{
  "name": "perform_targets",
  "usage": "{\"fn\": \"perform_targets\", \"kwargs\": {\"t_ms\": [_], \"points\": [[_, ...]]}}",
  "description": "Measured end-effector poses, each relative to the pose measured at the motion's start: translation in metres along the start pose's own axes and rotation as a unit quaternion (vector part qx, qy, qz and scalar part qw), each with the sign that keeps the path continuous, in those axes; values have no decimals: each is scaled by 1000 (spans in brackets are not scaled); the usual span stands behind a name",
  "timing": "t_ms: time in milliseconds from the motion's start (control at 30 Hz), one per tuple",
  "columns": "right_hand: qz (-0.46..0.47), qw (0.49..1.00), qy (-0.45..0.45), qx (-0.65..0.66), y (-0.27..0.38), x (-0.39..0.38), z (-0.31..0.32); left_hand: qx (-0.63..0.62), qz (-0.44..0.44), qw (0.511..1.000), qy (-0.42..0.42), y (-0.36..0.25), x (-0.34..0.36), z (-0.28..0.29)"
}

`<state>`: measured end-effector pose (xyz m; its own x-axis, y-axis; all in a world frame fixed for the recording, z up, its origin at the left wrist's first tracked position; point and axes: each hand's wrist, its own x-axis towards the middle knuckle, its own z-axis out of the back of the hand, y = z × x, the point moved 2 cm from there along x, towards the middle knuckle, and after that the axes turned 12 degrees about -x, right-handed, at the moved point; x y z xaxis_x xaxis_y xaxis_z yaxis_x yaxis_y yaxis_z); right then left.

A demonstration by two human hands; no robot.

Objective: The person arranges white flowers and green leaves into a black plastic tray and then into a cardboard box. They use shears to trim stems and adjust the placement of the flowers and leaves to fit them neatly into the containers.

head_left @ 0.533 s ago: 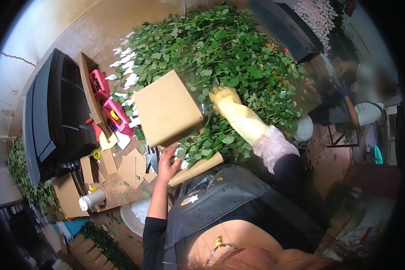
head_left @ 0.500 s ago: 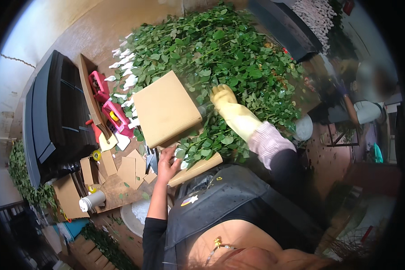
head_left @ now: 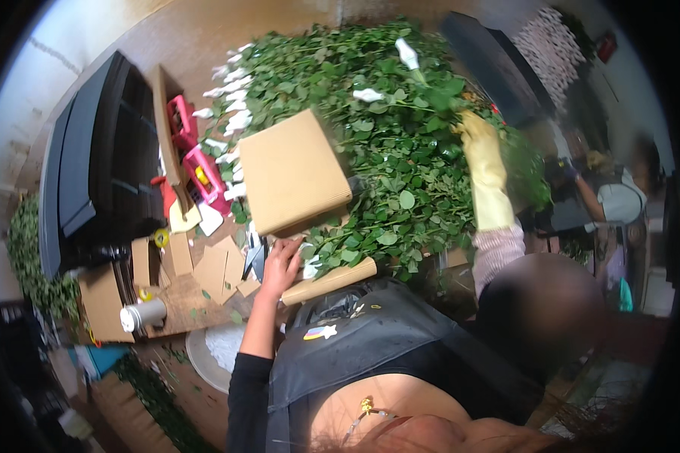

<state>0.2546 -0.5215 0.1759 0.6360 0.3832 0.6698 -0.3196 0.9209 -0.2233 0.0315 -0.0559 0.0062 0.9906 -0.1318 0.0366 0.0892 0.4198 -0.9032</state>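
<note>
Flowers [head_left: 407,55] right of the cardboard [head_left: 293,172], grasped in the right hand [head_left: 476,130], likely want gentle lifting; left hand [head_left: 282,267] below it, grip unclear.

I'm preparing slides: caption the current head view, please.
Gloved right hand holds leafy white-tipped stems; bare left hand lies near rolled cardboard.

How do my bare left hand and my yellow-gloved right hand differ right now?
Your bare left hand shows skin; your yellow-gloved right hand is covered past the wrist. The left lies near your body beside a white-covered flower head; the right reaches farther out, apparently holding green leafy stems. Both are beside foliage.
</note>
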Motion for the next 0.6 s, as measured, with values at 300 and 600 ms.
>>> {"fn": "perform_targets", "kwargs": {"t_ms": [300,600], "points": [[134,923,134,335,175,-40,54,-233,108,958,-126,33,-3,-5],[136,927,300,178,176,-102,-14,-97,47,982,-152,14,-1,-9]]}}
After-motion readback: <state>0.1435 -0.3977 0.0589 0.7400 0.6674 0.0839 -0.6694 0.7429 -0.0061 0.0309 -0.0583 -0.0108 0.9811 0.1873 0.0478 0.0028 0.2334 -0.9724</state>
